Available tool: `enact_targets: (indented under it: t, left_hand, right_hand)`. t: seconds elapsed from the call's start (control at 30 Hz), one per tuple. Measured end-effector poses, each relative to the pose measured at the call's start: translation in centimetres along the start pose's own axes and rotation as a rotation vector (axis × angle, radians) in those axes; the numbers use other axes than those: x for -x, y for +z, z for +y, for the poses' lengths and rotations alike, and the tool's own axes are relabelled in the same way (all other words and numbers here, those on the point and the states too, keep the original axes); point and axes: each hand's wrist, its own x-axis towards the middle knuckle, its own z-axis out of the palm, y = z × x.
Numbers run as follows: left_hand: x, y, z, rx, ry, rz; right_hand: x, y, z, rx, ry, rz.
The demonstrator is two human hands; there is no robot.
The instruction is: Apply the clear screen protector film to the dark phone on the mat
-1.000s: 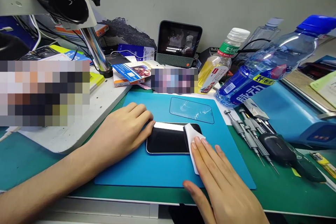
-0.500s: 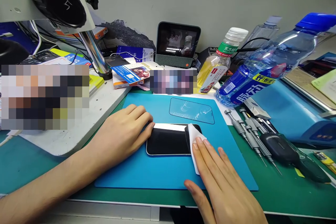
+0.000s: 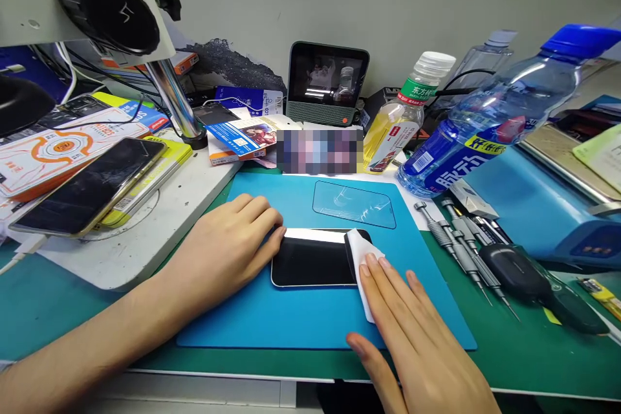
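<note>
The phone [image 3: 310, 265] lies face up, lengthwise, on the blue mat [image 3: 310, 320], its right end partly covered by a folded white wipe [image 3: 361, 252]. The right hand [image 3: 412, 336] is flat and unclenched, its straight fingers pressing the wipe and its thumb held apart. The left hand [image 3: 242, 226] is bent at the phone's left end, thumb against the corner; its fingertips seem tucked behind, so I cannot tell whether they grasp the edge. If the wipe is pushed harder than the left hand braces, the phone could twist or slide on the mat; grit caught under the wipe could scratch the screen. A black-edged clear sheet [image 3: 356, 207] lies just behind the phone, where a stray knuckle could nudge it. Farther back, the drink bottle [image 3: 395, 126] could topple onto that sheet if knocked. The right wrist is cut off by the lower edge, the fingers hide part of the wipe, and glare makes the sheet's surface hard to read.
</note>
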Motion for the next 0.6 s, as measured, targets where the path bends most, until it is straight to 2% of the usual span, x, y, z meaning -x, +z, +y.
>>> enact_targets:
  t: [0.3, 0.6]
  left_hand:
    - [0.1, 0.0, -0.1, 0.006, 0.012, 0.012]
    - [0.0, 0.0, 0.0, 0.025, 0.0, 0.012]
  right_hand:
    - [-3.6, 1.7, 0.6, -0.067, 0.102, -0.009]
    - [0.2, 0.3, 0.2, 0.01, 0.016, 0.029]
